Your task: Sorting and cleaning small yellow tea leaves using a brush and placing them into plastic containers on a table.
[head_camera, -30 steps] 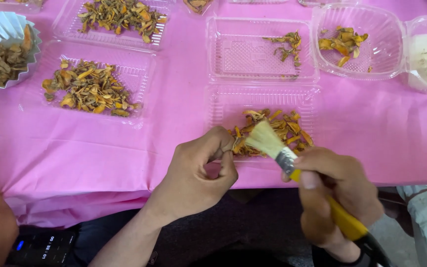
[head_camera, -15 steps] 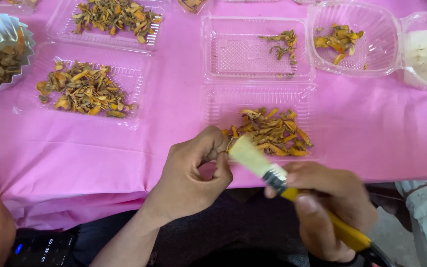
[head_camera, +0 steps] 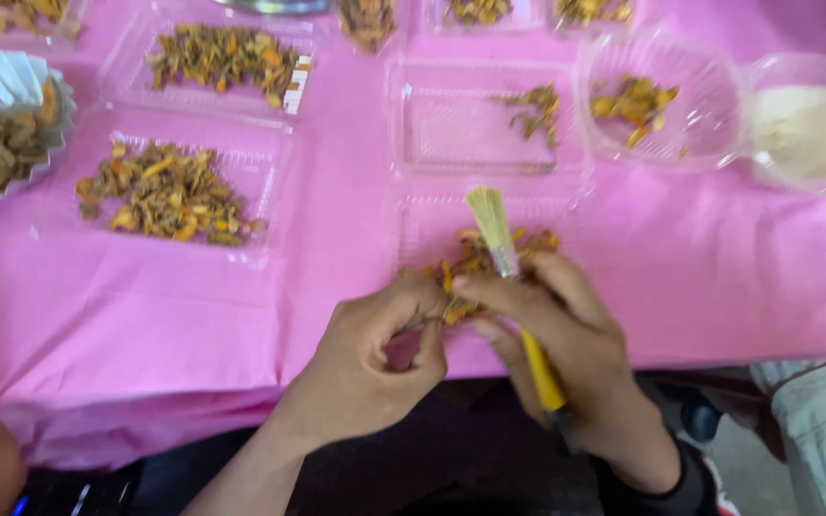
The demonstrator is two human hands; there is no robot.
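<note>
My left hand (head_camera: 370, 354) is pinched at the near edge of a clear plastic tray (head_camera: 432, 215) holding orange-brown dried slices (head_camera: 489, 258); its fingertips seem to hold a small slice, though blur hides it. My right hand (head_camera: 566, 354) grips a yellow-handled paintbrush (head_camera: 509, 268), with pale bristles pointing up and away over the tray. Its fingers reach into the slices, touching my left fingertips. Both hands meet at the table's front edge.
A pink cloth (head_camera: 193, 306) covers the table. Other clear trays of dried slices (head_camera: 169, 191) (head_camera: 227, 57) (head_camera: 475, 115) lie beyond, with a round clear container (head_camera: 642, 105), a foil cup (head_camera: 2, 124) at left, and a whitish lid (head_camera: 815, 124) at right.
My right hand turned the brush from slanting left across the slice to pointing bristles away, and moved up to the tray beside my left fingertips. The camera view shifted and blurred.
</note>
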